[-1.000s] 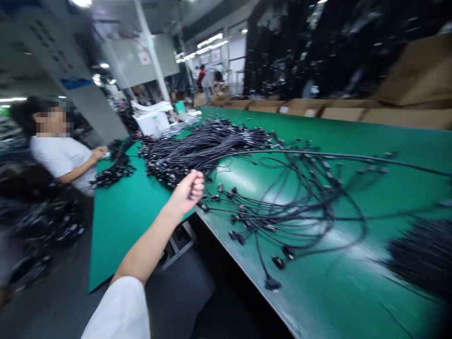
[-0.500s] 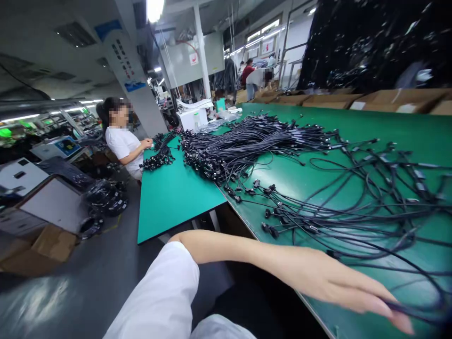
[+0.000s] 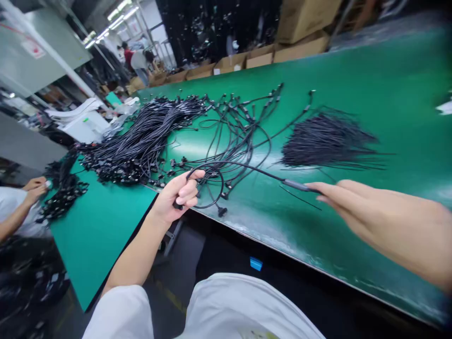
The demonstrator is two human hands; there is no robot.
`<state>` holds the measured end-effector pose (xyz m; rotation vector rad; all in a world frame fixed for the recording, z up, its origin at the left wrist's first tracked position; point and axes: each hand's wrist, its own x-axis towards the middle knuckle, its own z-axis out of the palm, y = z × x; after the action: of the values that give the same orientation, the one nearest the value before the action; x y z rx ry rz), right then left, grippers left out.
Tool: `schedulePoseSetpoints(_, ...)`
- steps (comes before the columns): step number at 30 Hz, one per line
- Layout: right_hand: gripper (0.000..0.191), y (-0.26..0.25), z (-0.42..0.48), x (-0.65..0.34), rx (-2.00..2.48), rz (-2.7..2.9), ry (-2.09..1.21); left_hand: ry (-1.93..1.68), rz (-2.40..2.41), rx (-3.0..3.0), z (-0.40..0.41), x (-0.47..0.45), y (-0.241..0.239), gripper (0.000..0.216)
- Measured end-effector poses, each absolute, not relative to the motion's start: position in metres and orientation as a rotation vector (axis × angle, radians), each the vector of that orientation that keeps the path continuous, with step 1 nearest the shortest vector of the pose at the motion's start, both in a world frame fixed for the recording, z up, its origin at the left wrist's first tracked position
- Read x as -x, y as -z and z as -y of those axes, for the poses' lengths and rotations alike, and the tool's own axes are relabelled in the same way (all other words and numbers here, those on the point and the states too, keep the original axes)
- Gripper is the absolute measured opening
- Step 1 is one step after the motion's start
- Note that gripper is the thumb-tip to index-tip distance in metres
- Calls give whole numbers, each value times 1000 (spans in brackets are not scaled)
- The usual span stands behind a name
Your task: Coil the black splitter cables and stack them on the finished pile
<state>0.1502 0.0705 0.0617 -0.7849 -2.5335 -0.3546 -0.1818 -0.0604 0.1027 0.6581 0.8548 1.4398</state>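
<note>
My left hand [image 3: 178,194] is closed round one end of a black cable [image 3: 243,165] at the near edge of the green table [image 3: 353,84]. The cable loops once by that hand, then stretches right to my right hand [image 3: 353,202], whose fingertips pinch its other end near a grey sleeve. A large pile of black cables [image 3: 141,136] lies beyond my left hand. A bundle of thin black ties [image 3: 325,139] lies beyond my right hand. Loose cables [image 3: 240,117] sprawl between them.
Another person's hands [image 3: 35,186] work on a smaller cable heap [image 3: 61,195] at the left. A white box [image 3: 86,127] stands at the table's far left end. Cardboard boxes [image 3: 261,59] line the far edge. People stand in the background.
The view swung right. My left hand went from the cable pile to the right and back, and it now grips a cable end. My right hand came into view holding the other end.
</note>
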Motion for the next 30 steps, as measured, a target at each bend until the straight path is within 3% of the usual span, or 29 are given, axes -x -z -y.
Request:
schedulePoseSetpoints(5, 31, -68, -47, -143, 685, 2541, 413, -1386, -826, -553, 34, 149, -94, 29)
schedulePoseSetpoints(10, 33, -56, -44, -165, 913, 2515, 265, -1485, -788, -424, 15, 142, -89, 31)
schedulePoseSetpoints(15, 34, -41, -51, -176, 959, 2494, 131, -1202, -844, -623, 16, 135, -82, 24)
schedulePoseSetpoints(18, 35, -32, -65, -180, 969, 2474, -50, -1154, -762, -717, 26, 132, -87, 20)
schedulePoseSetpoints(23, 34, -27, -76, -189, 928, 2394, -415, -1447, -696, -492, 32, 134, -101, 26)
schedulePoseSetpoints(27, 25, -34, -57, -193, 1004, 2229, -152, -1439, -719, -312, 18, 130, -99, 31)
schedulePoseSetpoints(30, 19, -40, -34, -184, 792, 2375, 137, -1394, -847, -430, 8, 112, -89, 24)
